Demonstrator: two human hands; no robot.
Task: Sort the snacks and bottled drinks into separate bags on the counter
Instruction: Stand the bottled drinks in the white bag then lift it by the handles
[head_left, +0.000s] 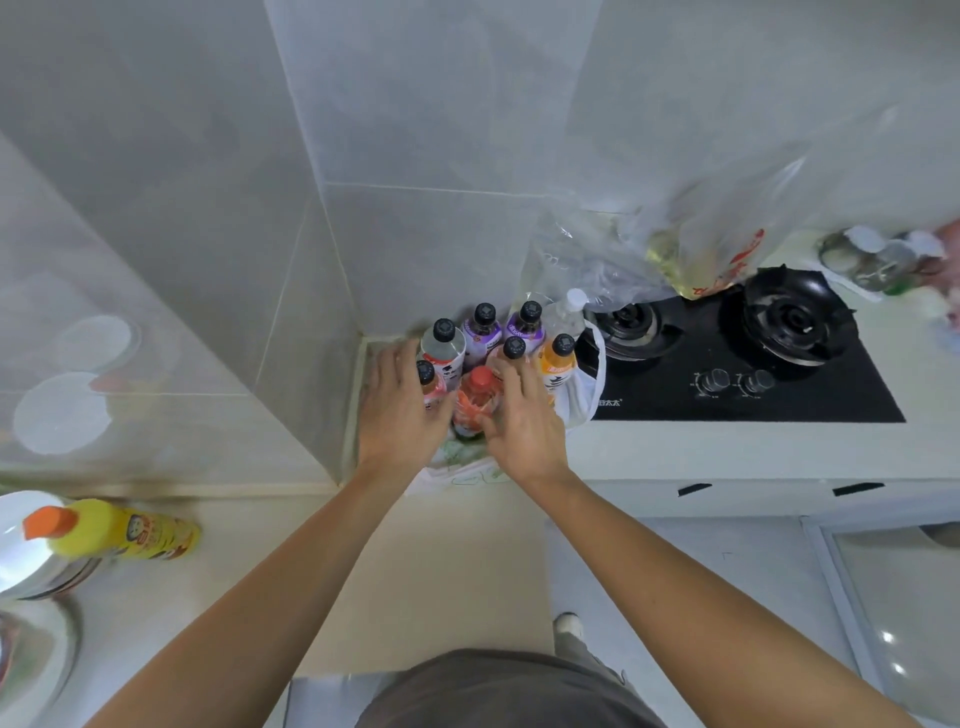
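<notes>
While both hands are down in the corner of the desk (457, 545), the drinks are all bunched upright in a white bag (584, 400) right against the tiled wall, just left of the black stove (737, 364). Left hand (397, 410) is laid against the left side of the cluster, fingers fairly straight, touching a small peach bottle (428, 384). Right hand (522, 421) has its fingers curled onto the red bottle (475, 397) at the front. Behind those: a clear bottle (444, 345), two purple ones (482, 330), an orange one (558, 364) and a white-capped one (569, 314).

The snacks are in a clear bag (691, 249) that's slumped over the back of the stove, pretty blurry so can't make out what's inside. A yellow bottle (124, 530) lies on the desk far left, well apart from the rest.
</notes>
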